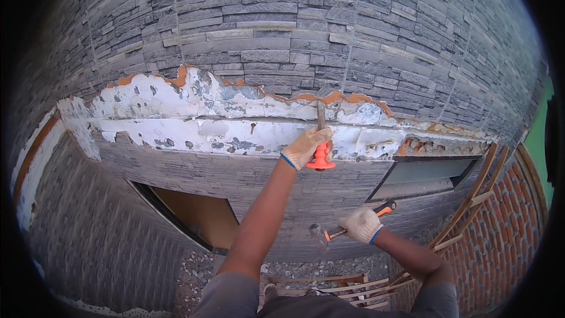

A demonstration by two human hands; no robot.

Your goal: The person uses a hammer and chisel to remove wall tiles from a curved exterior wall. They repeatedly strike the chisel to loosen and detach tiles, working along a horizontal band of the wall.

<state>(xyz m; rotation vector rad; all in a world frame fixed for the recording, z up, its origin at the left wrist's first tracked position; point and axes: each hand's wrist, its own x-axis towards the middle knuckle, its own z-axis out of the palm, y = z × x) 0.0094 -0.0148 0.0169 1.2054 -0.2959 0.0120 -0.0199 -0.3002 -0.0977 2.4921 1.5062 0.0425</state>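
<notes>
Outdoor building site. Evidence: grey stone-look cladding (pixel 265 26) ending raggedly at a chipped white strip (pixel 147 134); bare brick wall (pixel 511 224), wooden ladder (pixel 481 198), rubble (pixel 203 271) below.

Soft daylight falls evenly across the grey stacked-stone wall (pixel 265 29), whose courses bow toward a dark, hazy rim, while the grey metal hammer head (pixel 319 237) looks slightly blurred.

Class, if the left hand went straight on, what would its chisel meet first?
Held by the left hand, the chisel would likely meet the ragged orange edge under the grey cladding; depth is unclear.
</notes>
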